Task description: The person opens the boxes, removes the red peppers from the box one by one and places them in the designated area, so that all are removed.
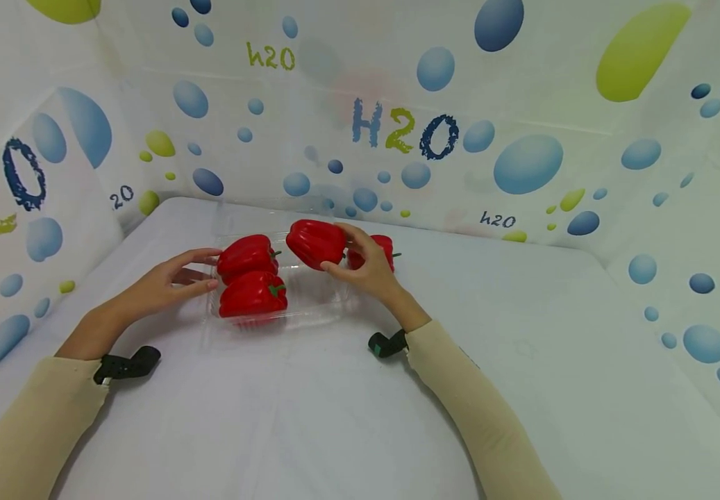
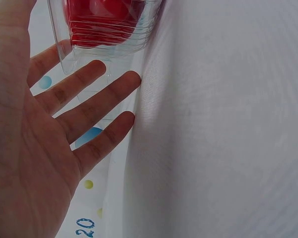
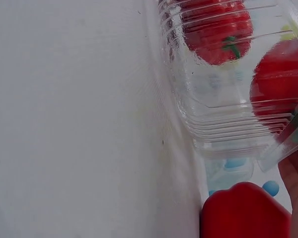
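Note:
A clear plastic tray (image 1: pixel 312 314) lies on the white table and holds two red bell peppers, one at the back (image 1: pixel 246 255) and one at the front (image 1: pixel 253 296). My right hand (image 1: pixel 367 269) grips a third red pepper (image 1: pixel 316 242) just above the tray's far right corner. In the right wrist view this held pepper (image 3: pixel 246 212) shows below the tray's wall (image 3: pixel 223 124). My left hand (image 1: pixel 172 281) is flat, its straight fingers (image 2: pixel 92 106) against the tray's left edge (image 2: pixel 64 55).
A fourth red pepper (image 1: pixel 386 246) lies on the table behind my right hand, outside the tray. Fabric walls printed with bubbles (image 1: pixel 525 163) close in the table (image 1: pixel 335 403) at the back and on both sides.

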`<state>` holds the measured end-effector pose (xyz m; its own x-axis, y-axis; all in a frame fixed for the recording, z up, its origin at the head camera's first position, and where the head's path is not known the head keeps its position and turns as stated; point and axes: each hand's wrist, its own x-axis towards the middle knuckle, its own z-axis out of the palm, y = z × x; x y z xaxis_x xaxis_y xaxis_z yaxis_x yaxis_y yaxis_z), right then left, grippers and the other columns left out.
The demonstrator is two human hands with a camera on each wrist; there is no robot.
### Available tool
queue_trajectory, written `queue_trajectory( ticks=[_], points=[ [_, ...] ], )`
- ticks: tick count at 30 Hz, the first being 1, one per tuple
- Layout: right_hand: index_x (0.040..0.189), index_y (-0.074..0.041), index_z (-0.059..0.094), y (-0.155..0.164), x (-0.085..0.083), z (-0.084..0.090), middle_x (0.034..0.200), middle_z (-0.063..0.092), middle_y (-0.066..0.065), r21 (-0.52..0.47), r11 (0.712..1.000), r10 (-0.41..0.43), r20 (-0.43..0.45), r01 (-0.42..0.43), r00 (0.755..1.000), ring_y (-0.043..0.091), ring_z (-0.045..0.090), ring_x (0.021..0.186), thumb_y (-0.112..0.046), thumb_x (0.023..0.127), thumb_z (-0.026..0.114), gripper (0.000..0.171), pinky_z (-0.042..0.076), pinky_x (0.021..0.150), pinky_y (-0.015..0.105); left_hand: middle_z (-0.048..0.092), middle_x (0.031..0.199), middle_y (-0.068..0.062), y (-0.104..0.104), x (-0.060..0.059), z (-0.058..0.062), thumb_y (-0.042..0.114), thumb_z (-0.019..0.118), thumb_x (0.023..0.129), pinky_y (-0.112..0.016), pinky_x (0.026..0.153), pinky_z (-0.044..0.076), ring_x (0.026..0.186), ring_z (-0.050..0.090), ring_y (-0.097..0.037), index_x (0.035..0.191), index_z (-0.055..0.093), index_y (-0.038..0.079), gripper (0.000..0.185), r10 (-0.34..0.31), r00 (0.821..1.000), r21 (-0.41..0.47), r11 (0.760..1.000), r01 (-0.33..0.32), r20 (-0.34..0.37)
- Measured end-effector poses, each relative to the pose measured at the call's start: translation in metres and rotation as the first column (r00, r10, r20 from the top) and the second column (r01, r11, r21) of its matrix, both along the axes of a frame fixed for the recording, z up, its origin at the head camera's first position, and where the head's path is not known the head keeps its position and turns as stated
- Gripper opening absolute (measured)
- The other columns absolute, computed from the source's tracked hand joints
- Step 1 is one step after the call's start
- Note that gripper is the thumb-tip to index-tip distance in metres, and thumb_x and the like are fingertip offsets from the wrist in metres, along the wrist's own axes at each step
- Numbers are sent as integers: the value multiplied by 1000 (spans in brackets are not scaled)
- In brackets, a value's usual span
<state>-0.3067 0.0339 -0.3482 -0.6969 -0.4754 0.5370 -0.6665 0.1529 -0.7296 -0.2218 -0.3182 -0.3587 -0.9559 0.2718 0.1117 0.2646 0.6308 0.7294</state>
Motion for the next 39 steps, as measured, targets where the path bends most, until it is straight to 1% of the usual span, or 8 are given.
queue_trajectory(
  ticks=[4,8,16,22,29,35,37,39],
  points=[
    [138,11,41,2,13,15,134,51,29,-27,1000,5,14,-5,1000,43,52,115,1,79,74,68,50,92,59,45,141,-26,-1,-1,0,20,62,93,-60,92,49,116,56,-46,150,30,5,67,3,1000,0,1000,-3,7],
    [138,10,40,5,19,21,135,50,28,-25,1000,4,57,-3,998,43,53,115,1,81,71,66,51,91,57,45,140,-27,-1,-1,-1,19,62,93,-61,92,48,116,56,-47,150,30,5,67,3,1000,3,1000,-3,13],
    [139,11,40,9,16,20,136,48,29,-55,998,32,45,-30,998,44,52,117,2,81,71,66,49,93,59,46,140,-24,0,0,0,23,62,94,-57,91,50,115,57,-44,150,32,6,65,2,1000,2,1000,-2,1],
    [139,10,41,14,16,21,136,49,28,-51,999,-7,56,9,998,42,51,120,0,82,71,64,50,94,55,47,139,-25,0,1,1,23,62,94,-57,90,51,115,56,-46,149,32,6,65,-5,1000,5,1000,5,2],
    [138,10,42,18,17,21,136,50,27,-44,998,-32,29,34,999,40,52,120,1,83,70,62,50,95,53,47,139,-25,-1,1,1,22,61,94,-58,89,51,115,56,-46,150,32,7,64,-13,1000,14,1000,13,6],
    [138,7,43,24,-1,3,136,51,24,-58,998,-38,0,37,999,37,52,121,2,81,71,64,50,96,50,46,140,-26,-1,1,1,24,61,95,-59,90,50,115,56,-46,150,31,7,65,-3,1000,-2,1000,3,8],
    [139,4,43,27,-10,-5,136,52,22,-70,997,-36,-14,34,999,34,52,122,-1,82,73,64,51,97,48,46,140,-25,-1,1,2,24,61,95,-58,90,50,115,56,-46,150,32,7,65,1,1000,-4,1000,-1,8],
    [138,3,44,30,-13,-8,136,52,20,-80,996,-37,-28,35,999,32,53,121,-3,82,73,63,51,96,47,46,140,-25,-1,0,1,23,61,95,-56,90,51,115,56,-45,150,32,7,65,0,1000,-4,1000,0,8]
  ],
)
